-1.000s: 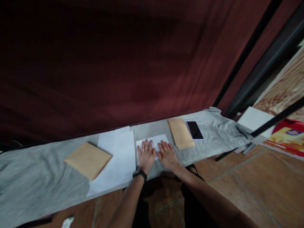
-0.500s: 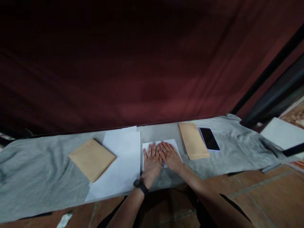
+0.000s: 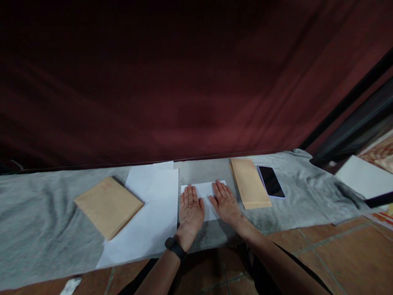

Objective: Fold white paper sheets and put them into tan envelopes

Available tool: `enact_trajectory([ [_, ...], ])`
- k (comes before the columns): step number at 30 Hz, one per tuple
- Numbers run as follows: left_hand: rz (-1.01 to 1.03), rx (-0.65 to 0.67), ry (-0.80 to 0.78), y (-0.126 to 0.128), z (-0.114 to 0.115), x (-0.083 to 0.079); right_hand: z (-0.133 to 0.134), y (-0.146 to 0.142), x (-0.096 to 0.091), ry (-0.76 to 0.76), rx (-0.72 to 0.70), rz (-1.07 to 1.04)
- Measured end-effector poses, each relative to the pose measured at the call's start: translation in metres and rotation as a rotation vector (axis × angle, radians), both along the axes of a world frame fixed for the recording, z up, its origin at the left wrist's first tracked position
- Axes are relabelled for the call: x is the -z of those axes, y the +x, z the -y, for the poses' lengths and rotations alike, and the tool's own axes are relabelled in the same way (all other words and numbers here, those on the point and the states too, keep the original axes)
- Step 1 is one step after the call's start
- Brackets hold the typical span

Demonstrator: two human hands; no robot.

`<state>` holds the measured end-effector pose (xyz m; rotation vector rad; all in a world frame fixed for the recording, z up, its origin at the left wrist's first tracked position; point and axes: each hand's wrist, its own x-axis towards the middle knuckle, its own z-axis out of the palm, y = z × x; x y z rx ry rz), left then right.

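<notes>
A small folded white sheet of paper (image 3: 206, 191) lies on the grey cloth in front of me. My left hand (image 3: 191, 209) rests flat on its left part, fingers stretched out and pointing away from me. On its right part lies my right hand (image 3: 226, 204), also flat, with the thumb spread from the fingers. A strip of bare paper shows between the two hands. To the left are larger white sheets (image 3: 156, 209), partly under a stack of brown envelopes (image 3: 109, 207). More brown envelopes (image 3: 250, 183) lie just right of my right hand.
A smartphone (image 3: 271, 181) lies right of the right-hand envelopes. The grey cloth (image 3: 302, 196) covers a long narrow surface against a dark red wall (image 3: 196, 102). A white board-like object (image 3: 365, 177) stands at the far right. Below is a tiled floor (image 3: 344, 254).
My hands were close together at the paper's middle. They have slid apart, the left one leftward and the right one rightward, both still flat on the paper. The view has shifted slightly.
</notes>
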<state>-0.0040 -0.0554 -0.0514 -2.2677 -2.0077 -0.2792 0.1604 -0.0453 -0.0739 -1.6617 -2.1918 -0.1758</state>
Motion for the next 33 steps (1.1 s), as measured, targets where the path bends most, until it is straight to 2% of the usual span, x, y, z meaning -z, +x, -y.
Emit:
enact_trajectory([
  [6,-0.032,-0.012,-0.104,0.003,-0.001,-0.013,-0.001,0.02,-0.018,0.051,0.026,0.106],
  [9,-0.038,-0.013,-0.147,0.002,-0.001,-0.018,-0.003,0.04,-0.025,0.076,0.191,0.159],
  [12,-0.026,-0.004,-0.163,0.002,-0.001,-0.02,-0.002,0.058,-0.024,0.041,0.354,0.188],
  [15,-0.018,-0.005,-0.172,0.002,0.0,-0.021,0.0,0.068,-0.02,-0.032,0.401,0.203],
  [23,-0.042,-0.006,-0.19,0.004,0.001,-0.021,0.0,0.074,-0.023,-0.106,0.366,0.295],
  [29,0.013,0.029,-0.122,0.001,0.004,-0.016,0.0,0.072,-0.026,-0.053,0.352,0.172],
  [31,0.054,0.077,-0.086,0.002,0.005,-0.013,0.0,0.065,-0.026,-0.014,0.293,0.091],
  [33,0.09,0.153,-0.047,0.006,0.008,-0.01,0.001,0.052,-0.026,-0.006,0.161,-0.011],
])
